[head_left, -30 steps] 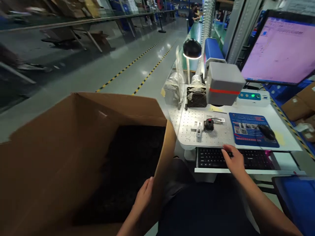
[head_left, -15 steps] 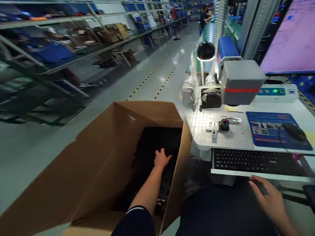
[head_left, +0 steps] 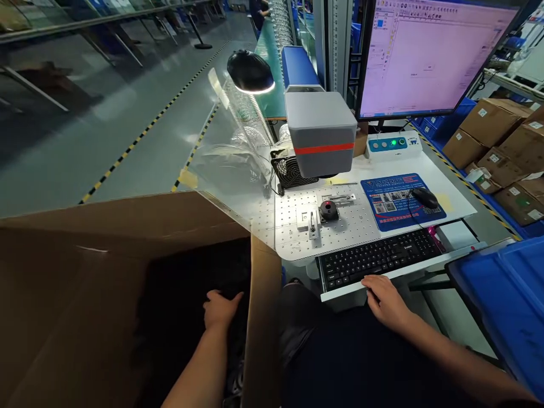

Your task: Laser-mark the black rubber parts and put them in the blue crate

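Note:
My left hand [head_left: 220, 309] reaches down into a large open cardboard box [head_left: 106, 226] at my left, resting on the dark pile of parts [head_left: 187, 283] inside; its fingers curl over them, and what they hold is hidden. My right hand [head_left: 385, 297] lies at the front edge of the black keyboard [head_left: 378, 258] on a pull-out tray, fingers flat. On the perforated white plate [head_left: 293, 226] a small black round part with a red dot [head_left: 328, 210] sits in a metal fixture under the grey laser head [head_left: 321, 133].
A monitor [head_left: 429, 51] with a pink screen stands behind, a mouse [head_left: 425, 197] on a blue mat [head_left: 402, 201] to its right. A lamp [head_left: 250, 72], a fan [head_left: 293, 170] and a clear shield [head_left: 229, 153] stand left. A blue bin [head_left: 505, 306] and stacked cartons [head_left: 501, 141] are right.
My view swung right and down. My left hand stays inside the box, now lower. My right hand rose from my lap to the keyboard's front edge.

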`<state>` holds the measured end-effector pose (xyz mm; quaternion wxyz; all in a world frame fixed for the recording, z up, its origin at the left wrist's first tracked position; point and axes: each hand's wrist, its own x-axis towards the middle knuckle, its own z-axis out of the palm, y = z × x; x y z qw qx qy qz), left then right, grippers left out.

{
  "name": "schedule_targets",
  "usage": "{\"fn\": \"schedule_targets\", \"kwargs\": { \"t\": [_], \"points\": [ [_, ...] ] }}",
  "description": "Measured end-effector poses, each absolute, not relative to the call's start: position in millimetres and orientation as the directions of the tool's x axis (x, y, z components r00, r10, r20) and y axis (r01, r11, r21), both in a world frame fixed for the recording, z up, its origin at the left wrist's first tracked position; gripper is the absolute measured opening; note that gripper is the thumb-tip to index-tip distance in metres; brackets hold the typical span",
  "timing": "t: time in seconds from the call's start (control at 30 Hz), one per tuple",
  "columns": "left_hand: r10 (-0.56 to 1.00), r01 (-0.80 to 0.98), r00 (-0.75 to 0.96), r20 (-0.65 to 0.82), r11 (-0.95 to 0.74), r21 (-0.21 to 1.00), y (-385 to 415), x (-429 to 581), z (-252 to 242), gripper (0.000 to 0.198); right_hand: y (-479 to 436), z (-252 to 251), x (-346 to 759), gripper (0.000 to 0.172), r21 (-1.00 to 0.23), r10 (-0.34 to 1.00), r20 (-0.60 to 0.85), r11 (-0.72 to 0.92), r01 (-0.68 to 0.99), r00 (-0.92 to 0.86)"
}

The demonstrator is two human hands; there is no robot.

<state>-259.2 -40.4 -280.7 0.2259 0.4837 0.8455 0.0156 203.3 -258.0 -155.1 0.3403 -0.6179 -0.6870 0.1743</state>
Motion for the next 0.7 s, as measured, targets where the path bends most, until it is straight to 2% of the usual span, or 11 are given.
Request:
{"fn": "schedule_targets", "kwargs": {
  "t": [0.13,0.47,0.7],
  "points": [
    [0.825,0.8,-0.443,-0.35,0.54,0.262,-48,-259,-284,0.079,-248,-158,200,0.037,-0.624,0.974,0.218,0.19,0.758,-0.065],
    [0.828,0.806,-0.423,-0.368,0.53,0.264,-63,-253,-286,0.067,-246,-160,200,0.03,-0.571,0.979,0.187,0.174,0.803,-0.08],
    [0.788,0.771,-0.432,-0.439,0.575,0.274,-59,-254,-285,0.077,-247,-162,201,0.027,-0.593,0.969,0.24,0.187,0.783,-0.05]
  ]
}}
